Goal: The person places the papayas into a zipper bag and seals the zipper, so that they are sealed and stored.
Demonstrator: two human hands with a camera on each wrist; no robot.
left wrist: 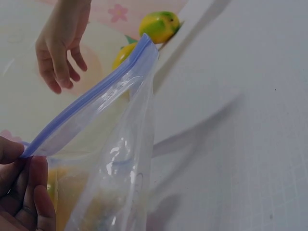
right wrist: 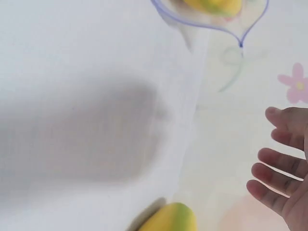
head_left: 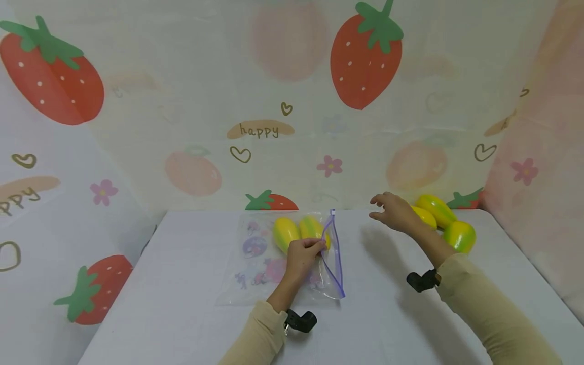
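A clear plastic zip bag (head_left: 255, 294) with printed cartoon figures and a purple zip edge (head_left: 338, 253) lies on the table, its mouth spread apart toward the right. Inside it are two yellow-green toy mangoes (head_left: 286, 233). My left hand (head_left: 302, 256) pinches the bag's edge at the mouth between thumb and fingers, as the left wrist view also shows at the purple strip (left wrist: 82, 106). Held in the air right of the bag, my right hand (head_left: 394, 212) has its fingers spread and slightly bent, with nothing in them. It is nearest to the loose mangoes behind it.
Three more yellow-green mangoes (head_left: 460, 236) lie grouped at the table's back right, one partly hidden by the right hand. The white table (head_left: 173, 284) meets a strawberry-printed backdrop (head_left: 283, 167) at its rear, with printed sheets at both sides. A black camera sits on each wrist.
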